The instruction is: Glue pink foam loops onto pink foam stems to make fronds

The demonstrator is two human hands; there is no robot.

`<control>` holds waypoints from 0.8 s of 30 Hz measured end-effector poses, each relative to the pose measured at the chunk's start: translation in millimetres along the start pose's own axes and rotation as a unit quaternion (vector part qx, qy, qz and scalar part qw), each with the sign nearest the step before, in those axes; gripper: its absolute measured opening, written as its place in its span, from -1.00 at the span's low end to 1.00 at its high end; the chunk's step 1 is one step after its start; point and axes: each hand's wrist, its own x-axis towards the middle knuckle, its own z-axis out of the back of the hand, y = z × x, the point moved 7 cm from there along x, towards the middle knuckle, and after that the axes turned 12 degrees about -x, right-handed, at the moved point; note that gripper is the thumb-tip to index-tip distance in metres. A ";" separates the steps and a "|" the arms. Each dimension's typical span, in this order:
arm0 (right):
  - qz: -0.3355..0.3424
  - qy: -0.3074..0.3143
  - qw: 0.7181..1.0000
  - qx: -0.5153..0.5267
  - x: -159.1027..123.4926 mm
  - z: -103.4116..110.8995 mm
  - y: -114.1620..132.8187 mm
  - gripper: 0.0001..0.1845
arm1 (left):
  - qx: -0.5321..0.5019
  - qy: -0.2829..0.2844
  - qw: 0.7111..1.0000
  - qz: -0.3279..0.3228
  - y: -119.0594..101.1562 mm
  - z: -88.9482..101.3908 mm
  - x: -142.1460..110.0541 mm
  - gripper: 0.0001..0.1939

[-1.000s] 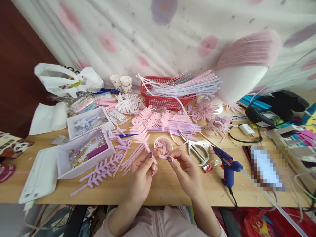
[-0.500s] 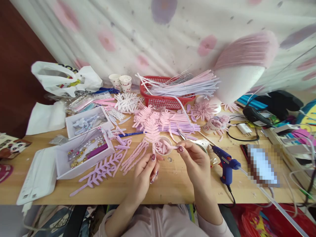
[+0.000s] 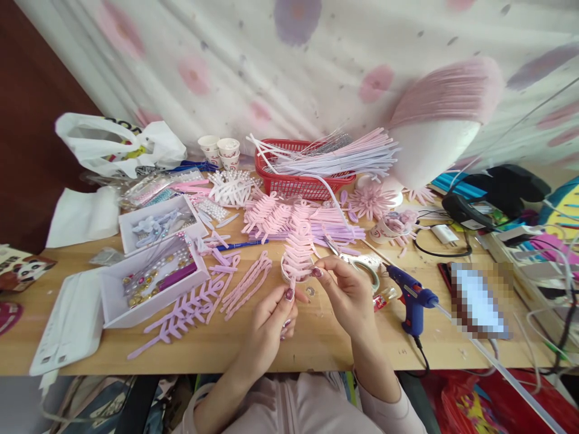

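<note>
My left hand (image 3: 271, 316) is closed, pinching the lower stem of a pink pipe-cleaner leaf (image 3: 298, 247) that stands up with many side strands. Its lower part covers much of a paper cup (image 3: 284, 274), which held short pink pieces. My right hand (image 3: 346, 295) is closed too, its thumb and forefinger pinched at the leaf's lower right side on a short pink pipe cleaner, mostly hidden by the fingertips. More pink leaves (image 3: 266, 214) lie behind. Twisted pink strands (image 3: 248, 283) and a purple pipe-cleaner leaf (image 3: 185, 310) lie to the left.
A blue glue gun (image 3: 411, 298) and scissors (image 3: 368, 265) lie right of my hands. A red basket (image 3: 294, 184) with pipe cleaners stands behind. White boxes (image 3: 154, 283) of beads sit left, and a phone (image 3: 479, 295) lies far right.
My left hand has moved the pink leaf rightward, over the cup. The right hand has shifted slightly left, bringing its pinched fingers against the leaf's side.
</note>
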 end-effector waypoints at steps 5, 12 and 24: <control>0.014 -0.014 1.000 -0.016 1.0 -0.5 4.6 -0.84 | -0.001 0.024 1.000 -0.003 -0.2 -2.0 -0.9 -0.56; 0.016 -0.007 0.999 -0.047 1.6 1.6 8.5 -0.81 | 0.035 0.036 0.998 -0.022 -0.5 0.1 -1.4 -0.60; 0.036 -0.017 0.997 -0.073 -0.6 7.4 14.1 -0.82 | 0.047 0.026 0.998 -0.025 -2.1 1.7 -1.8 -0.58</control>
